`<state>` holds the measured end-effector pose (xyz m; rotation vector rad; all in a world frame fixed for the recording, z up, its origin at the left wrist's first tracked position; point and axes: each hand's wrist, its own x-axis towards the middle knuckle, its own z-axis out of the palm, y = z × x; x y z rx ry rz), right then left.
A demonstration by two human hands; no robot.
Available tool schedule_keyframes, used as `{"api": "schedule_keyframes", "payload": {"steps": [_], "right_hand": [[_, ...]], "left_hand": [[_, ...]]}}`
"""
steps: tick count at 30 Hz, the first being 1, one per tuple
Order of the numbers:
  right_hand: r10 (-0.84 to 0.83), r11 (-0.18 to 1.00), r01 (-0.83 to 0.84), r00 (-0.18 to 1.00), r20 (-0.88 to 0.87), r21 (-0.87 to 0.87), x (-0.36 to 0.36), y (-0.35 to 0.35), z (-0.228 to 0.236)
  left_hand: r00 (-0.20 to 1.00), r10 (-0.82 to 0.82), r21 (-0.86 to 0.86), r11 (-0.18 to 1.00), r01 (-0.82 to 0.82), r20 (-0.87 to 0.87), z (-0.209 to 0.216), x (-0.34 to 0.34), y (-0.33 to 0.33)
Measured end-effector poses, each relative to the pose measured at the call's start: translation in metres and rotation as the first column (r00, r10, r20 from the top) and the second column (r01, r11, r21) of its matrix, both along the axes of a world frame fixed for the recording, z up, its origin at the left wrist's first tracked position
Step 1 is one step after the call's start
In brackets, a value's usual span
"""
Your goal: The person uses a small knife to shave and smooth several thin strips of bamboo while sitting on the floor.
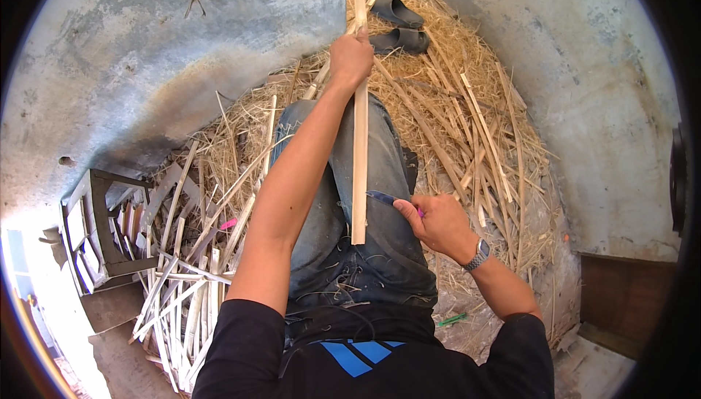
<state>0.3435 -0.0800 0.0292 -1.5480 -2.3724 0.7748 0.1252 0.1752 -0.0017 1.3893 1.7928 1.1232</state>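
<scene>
Fingers (361, 39) clasp one strip (360, 158) (left hand (350, 60)) and one knife (382, 197) (right hand (442, 227)); two sandals (402, 40) lie ahead.

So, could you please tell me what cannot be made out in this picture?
- Head view: far end of the wooden strip, cut off by the top edge.
- Head view: handle of the knife, mostly hidden by the right hand.
- Head view: green object, too small to identify.

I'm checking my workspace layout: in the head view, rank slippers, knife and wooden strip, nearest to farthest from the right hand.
1. Knife: held in the right hand.
2. Wooden strip: just left of the knife's tip.
3. Slippers: near the picture's top, on the straw.
</scene>
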Motion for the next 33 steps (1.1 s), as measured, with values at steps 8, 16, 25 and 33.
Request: {"api": "schedule_keyframes", "payload": {"steps": [8, 16, 25, 33], "right_hand": [[0.088, 0.99, -0.092, 0.995, -0.043, -0.103, 0.001, -0.002, -0.013], [0.312, 0.93, -0.289, 0.948, 0.068, -0.228, 0.001, -0.017, -0.008], [0.223, 0.935, -0.215, 0.975, -0.006, -0.281, 0.019, 0.023, 0.033], [0.067, 0.995, -0.069, 0.998, -0.019, -0.078, -0.003, -0.002, -0.014]], "left_hand": [[1.0, 0.001, -0.007, 1.0, -0.002, -0.025, -0.005, -0.002, 0.003], [0.998, -0.008, -0.011, 1.0, 0.008, -0.066, 0.0, -0.002, 0.003], [0.999, 0.015, -0.01, 1.0, -0.016, -0.047, 0.0, -0.001, 0.003], [0.999, 0.01, -0.023, 1.0, -0.011, -0.048, -0.005, -0.001, 0.005]]}}
